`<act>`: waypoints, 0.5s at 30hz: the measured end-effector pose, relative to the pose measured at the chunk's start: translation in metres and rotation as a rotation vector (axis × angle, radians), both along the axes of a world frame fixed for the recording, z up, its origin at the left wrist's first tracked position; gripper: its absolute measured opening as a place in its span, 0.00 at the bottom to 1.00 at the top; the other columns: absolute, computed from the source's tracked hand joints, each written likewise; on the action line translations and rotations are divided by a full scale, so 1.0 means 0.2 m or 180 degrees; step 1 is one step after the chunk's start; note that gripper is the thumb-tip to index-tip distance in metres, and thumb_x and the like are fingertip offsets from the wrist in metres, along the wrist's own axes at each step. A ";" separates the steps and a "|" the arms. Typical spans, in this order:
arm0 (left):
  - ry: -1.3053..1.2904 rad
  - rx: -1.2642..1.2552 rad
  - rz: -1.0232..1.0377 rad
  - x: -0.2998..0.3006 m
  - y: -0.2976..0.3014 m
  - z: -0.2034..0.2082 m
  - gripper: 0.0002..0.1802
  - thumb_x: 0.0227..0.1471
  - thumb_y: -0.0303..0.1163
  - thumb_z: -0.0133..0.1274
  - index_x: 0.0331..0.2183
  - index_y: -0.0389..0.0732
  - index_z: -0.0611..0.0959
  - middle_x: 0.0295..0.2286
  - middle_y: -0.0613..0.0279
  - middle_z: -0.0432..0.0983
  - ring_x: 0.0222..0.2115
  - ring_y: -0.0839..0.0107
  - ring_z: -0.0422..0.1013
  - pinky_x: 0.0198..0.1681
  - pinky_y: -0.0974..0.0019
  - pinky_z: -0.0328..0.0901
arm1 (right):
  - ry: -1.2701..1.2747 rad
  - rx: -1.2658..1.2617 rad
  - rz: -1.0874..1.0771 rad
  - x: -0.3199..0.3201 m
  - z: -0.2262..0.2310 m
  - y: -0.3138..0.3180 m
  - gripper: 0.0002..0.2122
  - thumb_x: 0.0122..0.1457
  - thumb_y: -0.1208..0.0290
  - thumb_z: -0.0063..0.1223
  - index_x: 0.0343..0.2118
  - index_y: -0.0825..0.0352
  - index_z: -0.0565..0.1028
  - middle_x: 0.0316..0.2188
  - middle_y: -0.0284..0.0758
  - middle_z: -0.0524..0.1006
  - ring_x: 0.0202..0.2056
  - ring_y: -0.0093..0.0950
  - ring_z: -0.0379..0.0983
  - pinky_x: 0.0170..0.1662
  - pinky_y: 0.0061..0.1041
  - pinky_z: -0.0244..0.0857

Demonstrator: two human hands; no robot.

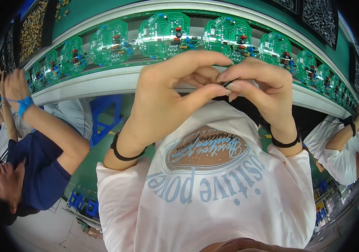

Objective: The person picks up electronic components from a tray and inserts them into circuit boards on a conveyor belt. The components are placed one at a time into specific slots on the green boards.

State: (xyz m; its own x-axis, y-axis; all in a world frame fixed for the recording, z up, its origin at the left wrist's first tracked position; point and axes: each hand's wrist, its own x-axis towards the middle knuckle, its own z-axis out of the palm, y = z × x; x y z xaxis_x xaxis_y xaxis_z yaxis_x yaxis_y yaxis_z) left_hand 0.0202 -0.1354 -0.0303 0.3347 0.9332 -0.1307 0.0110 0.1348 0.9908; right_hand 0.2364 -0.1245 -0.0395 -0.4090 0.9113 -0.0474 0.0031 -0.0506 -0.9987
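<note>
My left hand [162, 94] and my right hand [267, 86] meet fingertip to fingertip in front of my chest, at the near edge of a rail. Pinched between both thumbs and forefingers is a small dark part [230, 82], mostly covered by the fingers, so its kind cannot be made out. Just beyond the hands stands a green circuit board [219, 35] fitted with red, blue and black components. Another green circuit board [156, 31] is to its left. Neither hand appears to touch a board. A black band circles each wrist.
Several more boards line the long pale rail [104, 82], curving off both ways. Behind it, black trays hold metallic parts [320, 21] and yellowish parts [32, 31]. A co-worker in navy [47, 164] with a blue wrist strap works at left; a person in white [334, 143] is at right.
</note>
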 end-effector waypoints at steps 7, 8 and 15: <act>0.0328 0.0203 0.0018 -0.03 0.03 -0.01 0.22 0.50 0.15 0.62 0.48 0.35 0.84 0.36 0.60 0.82 0.36 0.74 0.76 0.41 0.72 0.71 | 0.0489 -0.0724 -0.0319 0.00 0.04 -0.03 0.07 0.64 0.81 0.55 0.44 0.74 0.80 0.31 0.37 0.81 0.30 0.23 0.81 0.34 0.18 0.74; 0.0292 0.0254 0.0017 0.00 0.04 -0.06 0.22 0.50 0.15 0.62 0.48 0.35 0.84 0.36 0.60 0.82 0.36 0.74 0.76 0.41 0.72 0.71 | 0.0456 -0.0670 -0.0323 0.06 -0.01 0.00 0.07 0.64 0.81 0.55 0.44 0.74 0.80 0.31 0.37 0.81 0.30 0.23 0.81 0.34 0.18 0.74; 0.1269 0.1290 0.0374 -0.04 0.03 -0.13 0.12 0.50 0.15 0.61 0.39 0.35 0.87 0.35 0.56 0.82 0.34 0.68 0.78 0.38 0.70 0.74 | 0.0536 -0.0911 -0.0356 0.25 -0.03 0.08 0.11 0.70 0.73 0.47 0.47 0.75 0.76 0.32 0.42 0.81 0.31 0.28 0.82 0.34 0.22 0.77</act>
